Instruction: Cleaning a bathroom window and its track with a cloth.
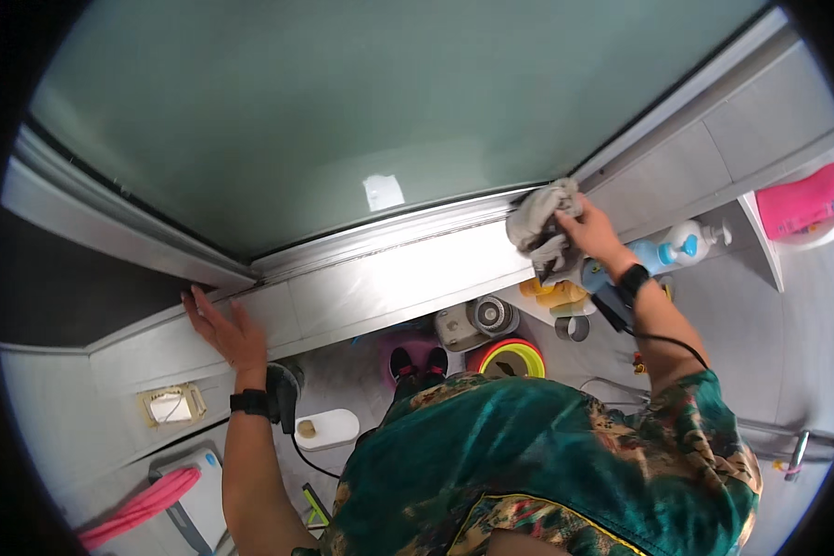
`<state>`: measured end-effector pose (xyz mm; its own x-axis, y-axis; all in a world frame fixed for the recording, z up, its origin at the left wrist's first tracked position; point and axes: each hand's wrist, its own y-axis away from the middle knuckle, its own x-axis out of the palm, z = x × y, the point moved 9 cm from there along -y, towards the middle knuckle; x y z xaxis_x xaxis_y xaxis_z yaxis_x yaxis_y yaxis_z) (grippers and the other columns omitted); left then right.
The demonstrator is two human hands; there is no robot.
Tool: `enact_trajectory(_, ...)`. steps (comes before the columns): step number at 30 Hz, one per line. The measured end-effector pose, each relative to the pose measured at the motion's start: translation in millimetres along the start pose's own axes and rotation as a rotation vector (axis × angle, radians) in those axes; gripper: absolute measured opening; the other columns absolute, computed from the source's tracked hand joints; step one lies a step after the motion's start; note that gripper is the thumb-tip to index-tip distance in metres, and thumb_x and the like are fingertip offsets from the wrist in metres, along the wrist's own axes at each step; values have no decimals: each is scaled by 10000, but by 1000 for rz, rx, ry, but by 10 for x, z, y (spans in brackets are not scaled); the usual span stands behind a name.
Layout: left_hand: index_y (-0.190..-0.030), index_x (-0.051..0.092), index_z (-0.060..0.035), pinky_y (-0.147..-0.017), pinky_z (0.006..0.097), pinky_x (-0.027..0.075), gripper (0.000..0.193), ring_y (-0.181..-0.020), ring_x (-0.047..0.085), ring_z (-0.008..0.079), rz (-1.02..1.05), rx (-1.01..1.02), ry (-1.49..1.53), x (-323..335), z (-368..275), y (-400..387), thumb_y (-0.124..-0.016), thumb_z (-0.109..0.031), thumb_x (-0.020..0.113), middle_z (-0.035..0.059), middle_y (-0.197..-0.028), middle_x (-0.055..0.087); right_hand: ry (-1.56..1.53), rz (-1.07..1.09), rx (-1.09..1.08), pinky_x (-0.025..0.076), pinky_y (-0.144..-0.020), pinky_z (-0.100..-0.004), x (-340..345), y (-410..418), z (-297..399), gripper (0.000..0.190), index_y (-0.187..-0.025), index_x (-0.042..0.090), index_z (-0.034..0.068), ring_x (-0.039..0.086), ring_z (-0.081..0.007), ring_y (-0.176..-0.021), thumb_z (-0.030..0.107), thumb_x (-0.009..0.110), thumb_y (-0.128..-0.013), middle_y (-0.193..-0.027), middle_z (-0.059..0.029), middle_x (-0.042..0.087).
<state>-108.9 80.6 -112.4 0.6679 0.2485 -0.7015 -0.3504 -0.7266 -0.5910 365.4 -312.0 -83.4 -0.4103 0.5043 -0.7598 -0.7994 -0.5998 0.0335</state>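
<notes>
My right hand (591, 229) grips a crumpled grey cloth (545, 219) at the right-hand corner of the window frame, where the sill meets the side wall. My left hand (228, 333) is spread, its palm and fingers on the tiled sill (347, 292) near the left end of the frame, with nothing held. Between the hands runs the metal window track (389, 233), below a large frosted glass pane (389, 118). Both wrists wear black bands with cabled devices.
Right: pump bottles (688, 243), a pink bottle (799, 201) on a shelf, a wall tap (798, 455). Below: a yellow-and-red bucket (538, 354), a metal strainer (492, 315), a purple stool or basin (389, 354) around my feet. Lower left: a pink towel (146, 507), a wall-mounted box (172, 405).
</notes>
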Motion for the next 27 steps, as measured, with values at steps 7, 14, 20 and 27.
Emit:
enact_trajectory(7,-1524,184,-12,-1148,501,225,706,-1420,192,447,25,-10,-46,47,-23,8,-974,-284,532,287,-1547,141,457,3,-271,472,-944,-455,1250,157,939,451,-1176,575,0,551,-410,-1110,153,690,-768,-1181,-239,563)
enact_trajectory(14,-1524,189,-11,-1149,506,230,737,-1409,222,451,-9,43,-49,49,-146,-57,-933,-183,594,301,-1537,174,348,217,-580,474,-942,-410,2191,342,1969,449,-1139,624,23,540,-347,-1135,141,711,-715,-1115,-175,598)
enact_trajectory(20,-1528,192,-18,-1140,499,249,711,-1413,229,441,-2,16,-119,55,-86,-42,-946,-152,578,282,-1546,185,-10,513,-596,483,-948,-432,1742,759,2193,463,-1189,613,20,585,-358,-1095,117,718,-748,-1139,-175,601)
enact_trajectory(27,-1525,204,-21,-1147,494,236,726,-1414,229,439,6,6,-53,89,-126,-85,-932,-149,602,275,-1549,183,-54,-69,-174,457,-961,-442,-52,66,-159,498,-1229,571,0,579,-375,-1109,273,688,-829,-1178,-252,592)
